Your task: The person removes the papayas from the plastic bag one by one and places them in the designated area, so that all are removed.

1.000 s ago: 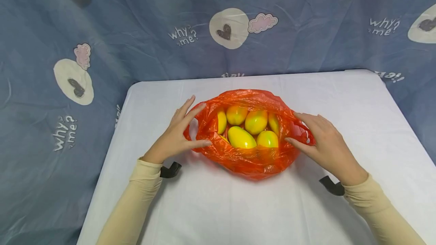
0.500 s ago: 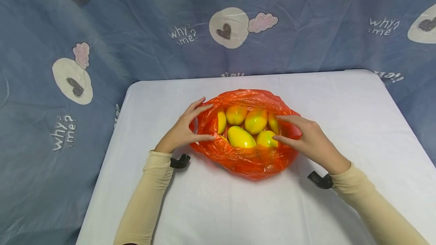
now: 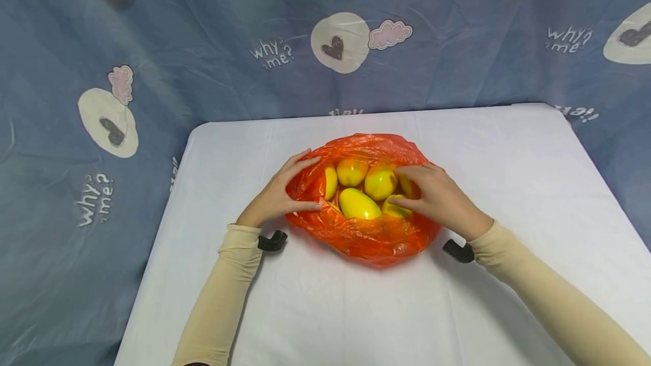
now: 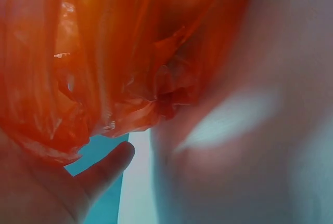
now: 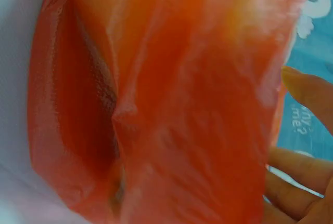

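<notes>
Right hand (image 3: pixel 439 194): moved inward since the earlier frame, from the right end of the red bag (image 3: pixel 373 239) to over its mouth; grip released, thumb and fingers spread; touching fruit or not, can't tell.
Left hand (image 3: pixel 277 194): also shifted slightly inward; grip released, spread against the bag's left rim, likely steadying it.
Bag: on the desk (image 3: pixel 351 315), between the two grips, mouth facing up.
Front-right fruit (image 3: pixel 398 212): in bag, at right thumb, partly covered.
Back-right fruit (image 3: pixel 380 182): in bag, just beside right fingertips, left of the grip.
Long yellow fruit (image 3: pixel 360 203): in bag, left of right grip, apart from it.
Done: bag mouth open; right hand at the fruit.
Left to do: judging from the pose, closing on a fruit; none gripped or lifted yet, all visible fruit inside the bag.
</notes>
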`<state>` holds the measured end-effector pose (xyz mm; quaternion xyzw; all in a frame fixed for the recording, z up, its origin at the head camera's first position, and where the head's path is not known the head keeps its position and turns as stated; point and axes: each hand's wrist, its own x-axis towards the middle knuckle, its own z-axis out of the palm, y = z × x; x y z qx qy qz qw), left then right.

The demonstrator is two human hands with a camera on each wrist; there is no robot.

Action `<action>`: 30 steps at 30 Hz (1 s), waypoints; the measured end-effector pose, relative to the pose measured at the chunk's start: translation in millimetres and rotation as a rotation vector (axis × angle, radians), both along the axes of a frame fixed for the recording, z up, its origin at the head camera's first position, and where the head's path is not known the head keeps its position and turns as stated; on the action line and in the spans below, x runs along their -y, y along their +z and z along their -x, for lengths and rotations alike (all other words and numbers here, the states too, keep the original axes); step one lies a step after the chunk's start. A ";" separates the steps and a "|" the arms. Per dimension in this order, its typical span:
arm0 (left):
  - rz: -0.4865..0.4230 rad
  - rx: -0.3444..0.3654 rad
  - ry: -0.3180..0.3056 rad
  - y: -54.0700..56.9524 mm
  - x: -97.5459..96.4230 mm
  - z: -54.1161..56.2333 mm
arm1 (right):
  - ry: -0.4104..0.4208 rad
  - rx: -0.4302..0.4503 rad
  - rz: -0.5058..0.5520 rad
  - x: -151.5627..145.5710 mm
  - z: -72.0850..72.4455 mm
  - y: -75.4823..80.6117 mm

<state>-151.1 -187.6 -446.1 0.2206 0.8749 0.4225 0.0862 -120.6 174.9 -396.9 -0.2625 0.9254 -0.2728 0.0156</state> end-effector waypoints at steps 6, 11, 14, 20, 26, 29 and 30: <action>0.007 0.013 -0.005 -4.4 -1.2 2.0 | 0.005 -0.031 -0.064 9.5 8.7 -3.0; -0.005 0.021 -0.009 -8.8 -1.1 3.7 | -0.027 0.039 -0.126 14.5 15.5 -5.9; -0.013 0.023 -0.016 -11.2 -1.0 4.4 | -0.044 0.064 -0.147 16.7 19.2 -8.3; -0.011 0.043 -0.008 -11.2 -1.3 3.1 | -0.070 0.071 -0.174 21.3 24.4 -10.9; -0.004 0.038 -0.008 -9.8 -1.4 4.1 | -0.091 0.080 -0.172 24.3 32.3 -8.9; -0.006 0.033 -0.012 -8.1 -1.2 3.8 | -0.108 0.107 -0.168 25.9 37.4 -6.7; -0.006 0.032 -0.013 -7.6 -0.8 3.7 | -0.111 0.118 -0.169 26.4 38.9 -6.1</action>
